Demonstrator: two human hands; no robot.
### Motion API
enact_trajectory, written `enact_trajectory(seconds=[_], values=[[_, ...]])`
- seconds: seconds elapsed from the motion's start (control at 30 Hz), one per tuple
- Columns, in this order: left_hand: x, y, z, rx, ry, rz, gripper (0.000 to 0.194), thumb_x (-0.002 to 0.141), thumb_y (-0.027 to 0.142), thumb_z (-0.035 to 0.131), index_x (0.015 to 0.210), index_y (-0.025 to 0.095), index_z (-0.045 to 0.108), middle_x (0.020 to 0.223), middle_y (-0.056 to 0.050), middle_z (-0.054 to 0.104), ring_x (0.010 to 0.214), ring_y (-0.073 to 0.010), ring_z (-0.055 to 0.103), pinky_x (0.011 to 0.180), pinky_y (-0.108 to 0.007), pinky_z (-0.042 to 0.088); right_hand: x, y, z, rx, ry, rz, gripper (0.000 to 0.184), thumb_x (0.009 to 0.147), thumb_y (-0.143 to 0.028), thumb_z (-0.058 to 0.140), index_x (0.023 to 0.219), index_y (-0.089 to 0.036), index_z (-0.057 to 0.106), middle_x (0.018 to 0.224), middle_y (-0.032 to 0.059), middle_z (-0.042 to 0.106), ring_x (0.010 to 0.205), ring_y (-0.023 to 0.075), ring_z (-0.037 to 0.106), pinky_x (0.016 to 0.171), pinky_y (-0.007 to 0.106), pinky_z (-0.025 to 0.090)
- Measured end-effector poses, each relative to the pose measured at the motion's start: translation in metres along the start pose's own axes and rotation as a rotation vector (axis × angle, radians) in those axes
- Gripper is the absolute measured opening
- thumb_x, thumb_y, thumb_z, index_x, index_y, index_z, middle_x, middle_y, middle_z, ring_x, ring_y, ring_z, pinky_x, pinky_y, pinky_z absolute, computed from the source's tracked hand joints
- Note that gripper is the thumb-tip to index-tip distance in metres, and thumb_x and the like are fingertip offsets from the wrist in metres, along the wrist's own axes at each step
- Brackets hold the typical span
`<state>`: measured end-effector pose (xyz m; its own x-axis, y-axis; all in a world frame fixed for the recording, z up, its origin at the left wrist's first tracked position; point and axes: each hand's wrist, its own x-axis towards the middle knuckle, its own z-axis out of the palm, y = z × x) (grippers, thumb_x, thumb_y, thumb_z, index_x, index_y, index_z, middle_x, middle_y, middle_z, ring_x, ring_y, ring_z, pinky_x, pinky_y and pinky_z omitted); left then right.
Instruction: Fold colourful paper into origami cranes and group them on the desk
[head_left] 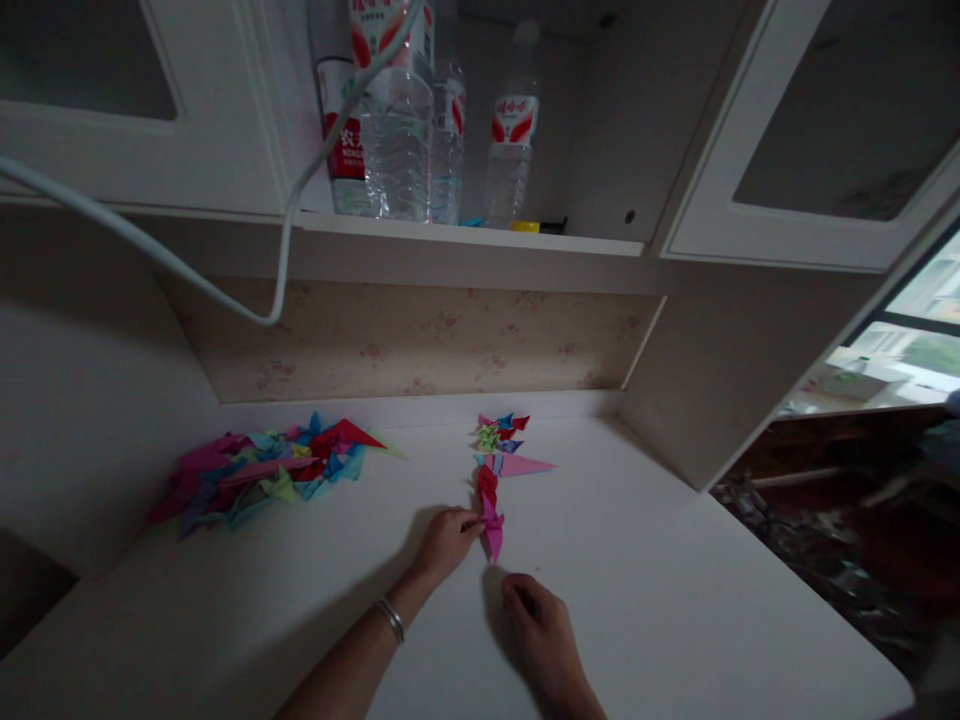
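Observation:
My left hand (448, 543), with a silver bangle on the wrist, pinches the edge of a magenta folded-paper crane (492, 522) on the white desk. Just below and to the right, my right hand (538, 622) hovers near the crane's lower tip with its fingers curled; whether anything small is in them is hidden. Beyond the magenta crane lies a red folded-paper piece (487, 483), then a pink pointed one (527, 465). A small cluster of coloured paper pieces (501, 433) sits farther back by the wall.
At the desk's left lies a heap of colourful folded paper (270, 470). An open shelf above holds plastic water bottles (511, 130) and a red-and-white cup (346, 140). A white cable (281, 270) hangs down in front. The desk (675, 580) ends at the right.

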<state>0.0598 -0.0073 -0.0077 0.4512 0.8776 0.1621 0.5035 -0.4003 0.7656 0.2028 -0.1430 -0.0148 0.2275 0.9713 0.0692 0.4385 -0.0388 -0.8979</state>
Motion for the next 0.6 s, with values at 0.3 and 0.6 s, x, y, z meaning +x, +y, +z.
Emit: enact_trajectory(seconds=[0.3,0.6], values=[[-0.012,-0.003,-0.006,-0.087,0.044,-0.004,0.022,0.082,0.025,0.055,0.086,0.018,0.075,0.083,-0.004,0.073,0.076,-0.0171,0.065,0.072,-0.023,0.046,-0.002,0.000,-0.001,0.002,0.003,-0.023,0.042,0.088,-0.051,0.048,0.082,-0.015,0.070,0.071,0.0051,0.067,0.066,0.0189,0.057,0.060,0.026,0.041],[-0.051,-0.012,-0.027,-0.180,0.090,-0.092,0.022,0.079,0.028,0.055,0.083,0.015,0.073,0.083,-0.006,0.073,0.076,-0.0174,0.066,0.071,-0.023,0.049,-0.005,0.002,0.001,-0.007,-0.016,-0.012,0.041,0.089,-0.051,0.046,0.086,-0.016,0.069,0.077,0.0047,0.069,0.071,0.0188,0.061,0.064,0.024,0.043]])
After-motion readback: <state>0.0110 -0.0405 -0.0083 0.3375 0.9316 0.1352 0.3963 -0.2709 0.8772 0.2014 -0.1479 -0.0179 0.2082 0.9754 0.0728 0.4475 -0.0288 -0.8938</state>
